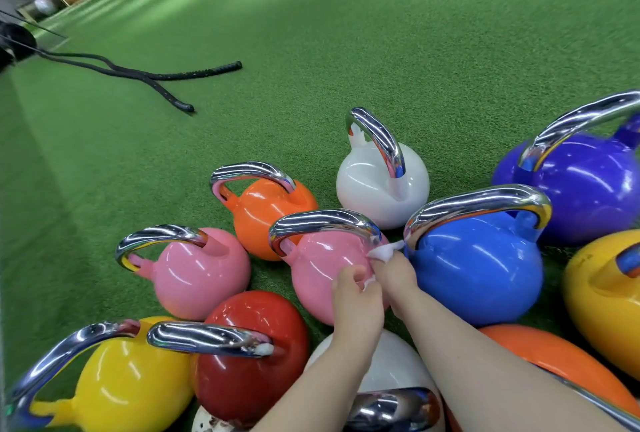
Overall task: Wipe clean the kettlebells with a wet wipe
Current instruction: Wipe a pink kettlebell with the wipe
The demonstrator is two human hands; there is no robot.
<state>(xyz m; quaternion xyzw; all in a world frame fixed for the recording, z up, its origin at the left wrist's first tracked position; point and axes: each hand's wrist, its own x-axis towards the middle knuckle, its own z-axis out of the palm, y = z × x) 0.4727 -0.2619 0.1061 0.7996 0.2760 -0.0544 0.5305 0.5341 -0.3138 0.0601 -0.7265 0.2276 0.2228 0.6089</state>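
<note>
Your right hand [394, 272] is pinching a white wet wipe [384, 253], its fingers curled around the bunched cloth and pressing it against the right shoulder of the pink kettlebell [325, 272], just under the end of that kettlebell's chrome handle [322, 222]. A corner of the wipe is sticking out beyond your fingertips toward the blue kettlebell [481, 272], which is sitting just to the right of your right hand. Your left hand [353, 296] is lying against the near side of the same pink kettlebell, fingers curled, and a small bit of white is showing between the two hands, so it seems to be pinching the tail of the wipe, though that is partly hidden.

Beyond your fingers a white kettlebell [377, 189] and an orange kettlebell [266, 213] are standing on the green turf [346, 33]. To the left of your left hand a second pink kettlebell [197, 275] is sitting, and nearer to you a red kettlebell [249, 355] and a yellow kettlebell [128, 383] are lying. Under your forearms another white kettlebell [391, 362] is showing. Far right of your right hand a purple kettlebell [581, 185] is standing, with another yellow one [602, 296] nearer to you.

Well away, beyond and left of everything, a black rope [149, 73] is lying on the turf.
</note>
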